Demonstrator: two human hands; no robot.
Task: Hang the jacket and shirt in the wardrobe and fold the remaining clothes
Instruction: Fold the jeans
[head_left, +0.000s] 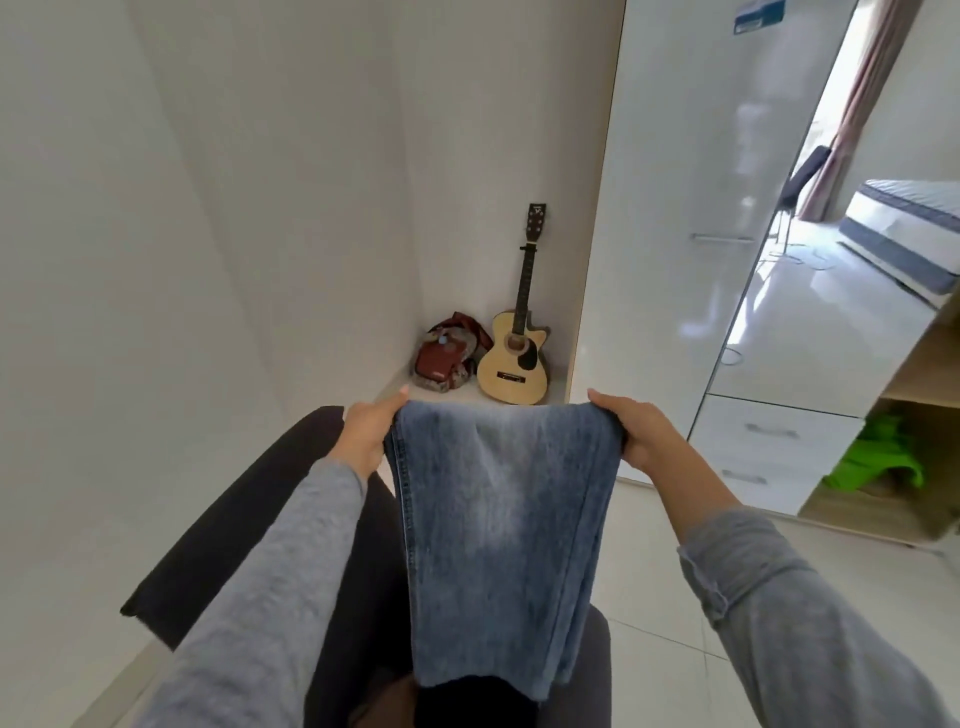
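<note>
- The jeans (501, 525) hang in the air in front of the person, doubled over, with the fold as their top edge and the loose ends low in the view.
- The left hand (366, 436) grips the left end of that fold, and the right hand (631, 431) grips the right end. The fingers of both are curled round the denim, with the cloth drawn flat between them.
- The fold runs side to side from hand to hand, while the long axis of the jeans drops straight down from it. Neither hand is nearer, since each holds one corner at about the same height.
- I judge this to be mid-fold. The next move likely turns on bringing the hanging ends up to the fold or laying the jeans down.
- A black surface (234, 519) lies below and to the left; whether it is cloth or furniture I cannot tell.
- The wardrobe (691, 218) stands to the right, well apart from the jeans. A guitar (514, 364) leans in the far corner.
</note>
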